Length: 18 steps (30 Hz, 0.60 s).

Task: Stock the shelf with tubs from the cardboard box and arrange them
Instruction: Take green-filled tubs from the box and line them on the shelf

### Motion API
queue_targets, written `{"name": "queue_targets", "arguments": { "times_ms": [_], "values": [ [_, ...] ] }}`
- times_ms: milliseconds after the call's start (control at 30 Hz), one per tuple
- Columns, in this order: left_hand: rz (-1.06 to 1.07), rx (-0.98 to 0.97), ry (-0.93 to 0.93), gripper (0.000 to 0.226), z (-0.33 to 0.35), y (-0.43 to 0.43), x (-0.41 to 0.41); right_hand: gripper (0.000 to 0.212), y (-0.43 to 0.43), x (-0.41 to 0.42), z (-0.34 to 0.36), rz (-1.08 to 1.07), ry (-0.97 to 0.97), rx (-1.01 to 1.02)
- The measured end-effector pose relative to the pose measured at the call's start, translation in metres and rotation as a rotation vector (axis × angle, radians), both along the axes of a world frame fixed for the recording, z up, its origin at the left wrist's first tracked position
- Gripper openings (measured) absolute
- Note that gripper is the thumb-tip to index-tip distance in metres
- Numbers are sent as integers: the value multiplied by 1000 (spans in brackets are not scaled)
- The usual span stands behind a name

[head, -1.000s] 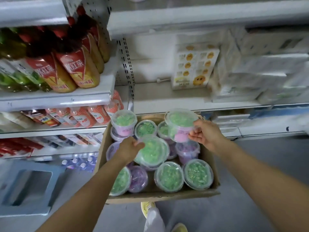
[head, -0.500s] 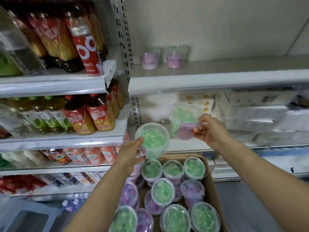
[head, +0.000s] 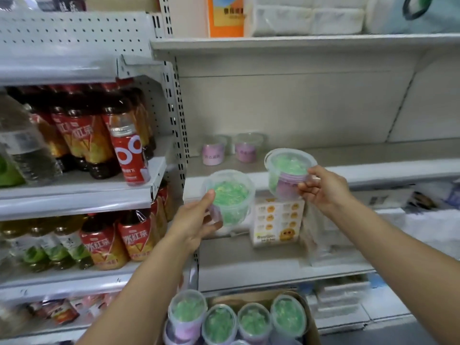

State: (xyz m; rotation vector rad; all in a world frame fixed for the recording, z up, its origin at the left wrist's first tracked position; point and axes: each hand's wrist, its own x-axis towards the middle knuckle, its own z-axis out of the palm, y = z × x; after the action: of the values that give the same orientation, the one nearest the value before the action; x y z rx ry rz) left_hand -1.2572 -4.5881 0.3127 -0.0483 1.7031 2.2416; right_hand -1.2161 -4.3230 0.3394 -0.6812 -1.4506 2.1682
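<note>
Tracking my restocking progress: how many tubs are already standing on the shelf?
2: a pink-labelled tub and a purple-labelled tub, side by side, back left of the shelf.

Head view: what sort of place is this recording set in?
Most likely a small shop or supermarket aisle: slotted metal shelving, rows of identical bottled drinks facing outward, and a cardboard box of matching tubs below.

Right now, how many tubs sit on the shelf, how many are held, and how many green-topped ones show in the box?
Shelf tubs: 2
Held tubs: 2, one in the left hand, one in the right hand
Green-topped box tubs: 4 plainly seen, others cut off
Total: at least 8
</note>
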Motion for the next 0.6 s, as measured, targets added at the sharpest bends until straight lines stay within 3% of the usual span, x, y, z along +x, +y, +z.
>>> {"name": "queue_targets", "arguments": {
  "times_ms": [400, 533, 600],
  "values": [
    [118, 40, -28, 33, 27, 75, -55, 8, 82, -86, 1, 25, -181, 111],
    [158, 48, -51, 30, 27, 98, -75, 47, 111, -112, -13, 106, -198, 181],
    [172, 35, -54, 29, 26, 108, -87, 66, 126, -119, -14, 110, -230, 528]
  ]
}}
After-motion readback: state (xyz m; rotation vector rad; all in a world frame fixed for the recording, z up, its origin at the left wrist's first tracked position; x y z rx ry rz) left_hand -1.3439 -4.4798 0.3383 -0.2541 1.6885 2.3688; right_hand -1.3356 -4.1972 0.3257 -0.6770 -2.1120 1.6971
